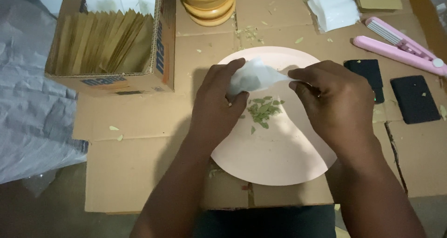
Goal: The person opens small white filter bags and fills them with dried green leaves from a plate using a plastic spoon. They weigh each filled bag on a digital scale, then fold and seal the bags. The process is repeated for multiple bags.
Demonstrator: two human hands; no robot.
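Held over pale plate [274, 159] above small heap of dried green leaves [264, 109]: thin white pouch [251, 76], judged light, limp, tear-prone, best gripped at edges; left hand [219, 98] fingers curled around its body, right hand [333, 100] fingertips pinched on its corner.

Plate [279, 159], box [111, 77], sealer [400, 49] on flattened cardboard [139, 173].

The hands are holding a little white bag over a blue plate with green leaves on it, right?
Not quite. In the head view the plate is pale pink, not blue. Both hands, left and right, do hold the white bag over it, with green leaves on it.
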